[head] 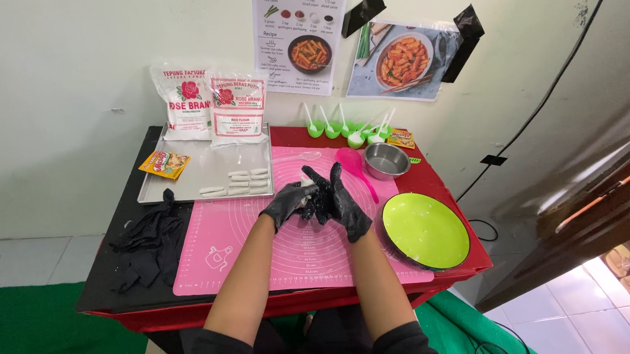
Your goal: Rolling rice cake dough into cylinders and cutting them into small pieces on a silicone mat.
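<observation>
Both my hands wear black gloves dusted with flour and meet above the pink silicone mat point(247, 251). My left hand point(288, 203) and my right hand point(341, 200) press together around a small white piece of dough point(306, 179), which peeks out at the top of the left fingers. Most of the dough is hidden between the palms. Behind the hands, several rolled white dough sticks point(241, 182) lie in rows on a metal tray point(187, 177).
Two white flour bags point(213, 103) and a yellow sachet point(164, 164) stand on the tray. A pink spoon point(353, 165), steel bowl point(386, 160), lime plate point(425, 230) and green measuring spoons point(345, 130) lie right. Black cloth point(148, 241) lies left. Recipe posters hang on the wall.
</observation>
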